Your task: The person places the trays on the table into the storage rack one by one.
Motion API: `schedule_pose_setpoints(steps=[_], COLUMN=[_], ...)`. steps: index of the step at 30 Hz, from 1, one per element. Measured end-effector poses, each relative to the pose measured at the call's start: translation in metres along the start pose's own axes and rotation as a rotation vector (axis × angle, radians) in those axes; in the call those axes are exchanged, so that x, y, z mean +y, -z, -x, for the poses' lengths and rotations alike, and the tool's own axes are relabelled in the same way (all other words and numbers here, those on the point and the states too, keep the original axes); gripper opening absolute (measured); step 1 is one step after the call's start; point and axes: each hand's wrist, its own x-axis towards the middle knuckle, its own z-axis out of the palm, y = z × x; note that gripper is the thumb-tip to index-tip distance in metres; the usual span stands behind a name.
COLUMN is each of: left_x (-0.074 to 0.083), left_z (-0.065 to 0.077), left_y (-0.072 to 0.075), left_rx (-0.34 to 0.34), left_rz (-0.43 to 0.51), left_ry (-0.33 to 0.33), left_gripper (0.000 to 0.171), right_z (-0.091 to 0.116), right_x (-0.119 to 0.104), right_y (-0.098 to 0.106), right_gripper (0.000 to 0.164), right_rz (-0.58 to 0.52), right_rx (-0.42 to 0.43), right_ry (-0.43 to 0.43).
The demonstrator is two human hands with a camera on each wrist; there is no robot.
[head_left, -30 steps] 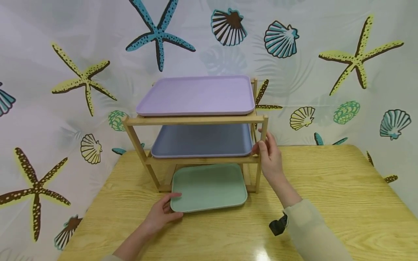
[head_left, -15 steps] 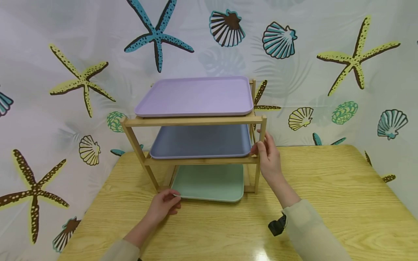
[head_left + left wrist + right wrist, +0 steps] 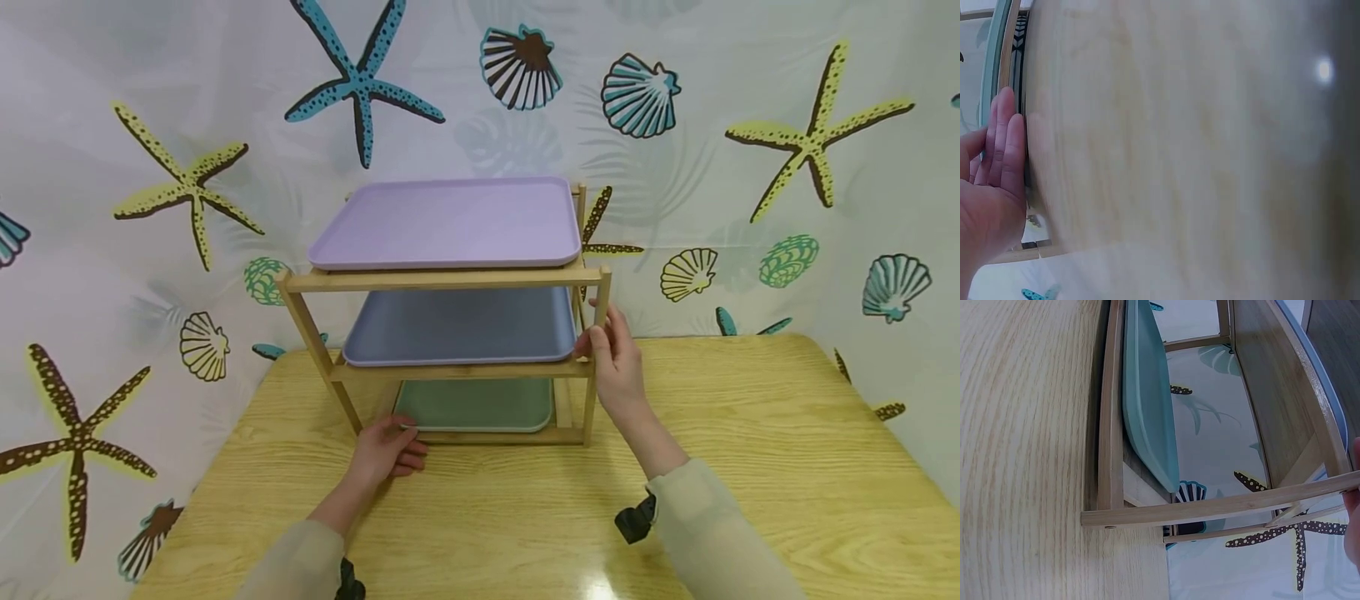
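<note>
A wooden rack with three tiers stands on the table. On the bottom tier lies a green tray, inside the frame behind the front bar. My left hand pinches this tray's front left edge; in the left wrist view the hand has its thumb near the rim and its fingers stretched along the front bar. My right hand grips the rack's right front post, beside the blue tray on the middle tier. A purple tray covers the top tier.
The wood-grain table extends on both sides and in front of the rack. Behind hangs a pale cloth printed with starfish and shells. A black strap sits at the right wrist.
The green tray has slid away from me into the bottom tier, its front edge now behind the bar. My left hand has followed forward; the right hand stays on the post.
</note>
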Motion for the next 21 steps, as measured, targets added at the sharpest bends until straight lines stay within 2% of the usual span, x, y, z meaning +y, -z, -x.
schedule_pose_setpoints(steps=[7,13,18,21], left_x=[0.0,0.007,0.02,0.027], left_z=[-0.006,-0.004,0.012,0.029], left_y=[-0.003,-0.01,-0.011,-0.01], left_rx=[-0.009,0.01,-0.005,-0.083], left_rz=[0.004,0.023,-0.017,-0.024], left_ry=[-0.001,-0.014,-0.074,-0.11], left_gripper=[0.029,0.034,0.034,0.036], right_z=[0.0,-0.003,0.0,0.01], right_x=[-0.014,-0.002,-0.005,-0.007], right_y=[0.0,0.008,0.018,0.028], right_gripper=[0.034,0.034,0.04,0.049], right_rz=[-0.005,0.008,0.037,0.093], right_rx=[-0.005,-0.029,-0.111,-0.163], right_ry=[-0.018,-0.058,-0.12,-0.158])
